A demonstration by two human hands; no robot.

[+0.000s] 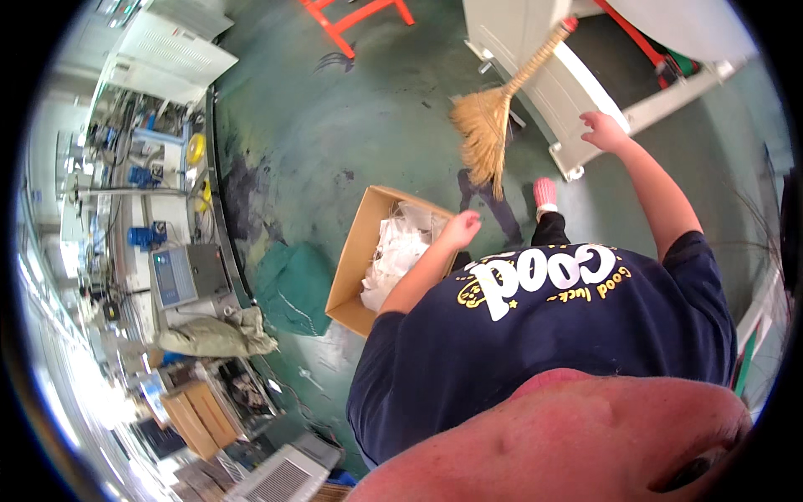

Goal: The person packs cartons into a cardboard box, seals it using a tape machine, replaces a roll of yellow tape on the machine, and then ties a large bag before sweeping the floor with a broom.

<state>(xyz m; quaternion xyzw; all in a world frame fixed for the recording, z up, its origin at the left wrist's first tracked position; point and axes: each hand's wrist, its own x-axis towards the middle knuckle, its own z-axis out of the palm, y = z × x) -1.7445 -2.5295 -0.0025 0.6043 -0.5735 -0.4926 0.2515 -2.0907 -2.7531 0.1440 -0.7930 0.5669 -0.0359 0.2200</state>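
My left hand hangs by the right rim of an open cardboard box. Its fingers are loosely bent and a little apart, with nothing visible in them. White scraps and clear film fill the box, partly hidden by my left forearm. Out to the right, my right hand is held with fingers apart, empty, close to a white machine frame. A straw broom is tilted in front of that frame, its bristles lower and its red-tipped handle up. Neither hand touches the broom.
A green cloth or sack lies left of the box. Along the left runs a machine line with blue motors and a grey control box. An orange stand is at the far side. My pink shoe shows on the dark-stained green floor.
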